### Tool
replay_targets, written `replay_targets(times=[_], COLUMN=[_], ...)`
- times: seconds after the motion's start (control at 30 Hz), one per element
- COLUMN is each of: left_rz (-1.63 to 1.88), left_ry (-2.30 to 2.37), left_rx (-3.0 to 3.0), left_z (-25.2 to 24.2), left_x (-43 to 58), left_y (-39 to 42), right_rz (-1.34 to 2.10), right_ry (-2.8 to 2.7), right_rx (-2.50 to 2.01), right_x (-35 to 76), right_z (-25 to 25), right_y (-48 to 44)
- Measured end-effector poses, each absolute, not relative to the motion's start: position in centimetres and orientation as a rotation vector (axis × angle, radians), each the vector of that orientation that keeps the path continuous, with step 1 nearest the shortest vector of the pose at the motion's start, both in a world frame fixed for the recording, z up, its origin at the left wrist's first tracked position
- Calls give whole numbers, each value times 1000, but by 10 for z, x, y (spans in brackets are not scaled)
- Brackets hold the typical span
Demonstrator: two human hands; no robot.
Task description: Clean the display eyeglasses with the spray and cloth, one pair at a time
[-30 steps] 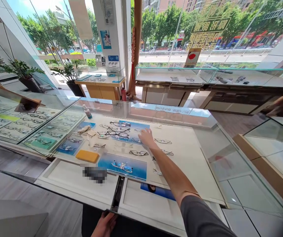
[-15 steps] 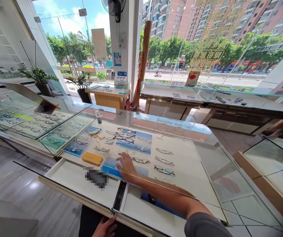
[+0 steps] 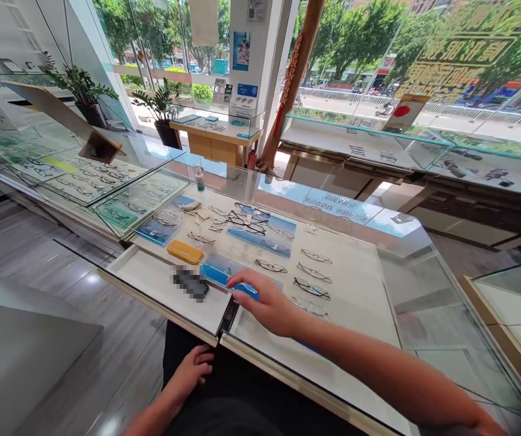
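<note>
1. far left, a glass display case point(image 3: 56, 181) holds rows of eyeglasses under its tilted glass.
2. the left hand point(image 3: 191, 370) rests on the person's dark trousers point(image 3: 224, 387), below the counter edge. its fingers curl loosely, released, with nothing visible in them.
3. a yellow glasses case point(image 3: 185, 252) lies on the cream display board point(image 3: 355, 303), just above a white pull-out tray point(image 3: 151, 284).
4. on that tray sits a dark object point(image 3: 191, 284), too blurred to name.
5. behind them, a small spray bottle point(image 3: 200, 178) stands on the glass top near the board's far edge.
6. a blue card point(image 3: 217, 272) lies at the board's near edge, partly under the right hand point(image 3: 265, 303).
7. that hand is open, palm down, fingers extended over the card, not clenched. no firm grasp shows.
8. right of it, a pair of eyeglasses point(image 3: 270, 266) lies nearest, then a column of eyeglasses point(image 3: 311, 289) lies apart from the hand, all unfolded on the board.
</note>
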State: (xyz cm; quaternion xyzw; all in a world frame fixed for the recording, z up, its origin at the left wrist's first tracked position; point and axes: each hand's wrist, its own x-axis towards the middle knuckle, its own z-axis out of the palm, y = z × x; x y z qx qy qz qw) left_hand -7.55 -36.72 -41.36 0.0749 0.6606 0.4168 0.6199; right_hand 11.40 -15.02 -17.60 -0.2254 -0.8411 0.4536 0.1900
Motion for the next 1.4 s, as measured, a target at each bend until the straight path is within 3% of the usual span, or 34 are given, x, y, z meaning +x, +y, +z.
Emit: replay_targets(times=[0.13, 0.3, 0.47, 0.63, 0.87, 1.03, 1.2, 1.4], left_rz=[977, 1091, 1369, 1583, 1421, 1362, 1348, 1372], left_ry=[1419, 1343, 1528, 1778, 2117, 2140, 2121, 2107], left_rx=[453, 702, 819, 1072, 1406, 1506, 1525, 1501], left_z=[-362, -270, -206, -187, -202, -208, -211, -218], left_x=[-92, -107, -130, -162, -215, -227, -227, -230], left_y=[-385, -378, -347, -313, -272, -262, -260, -261], right_rz=[526, 157, 150, 225, 1169, 1453, 1370, 886], right_ry=[-2599, -2844, -2890, -2869, -2854, -2892, -2920, -2805], right_rx=[-770, -961, -986, -901, -638, -880, -990, -1118], right_x=[108, 74, 50, 67, 138, 163, 160, 128], right_z=[-134, -140, -148, -127, -87, -106, -164, -246], right_y=[-75, -14, -15, -45, -135, -170, -174, -151])
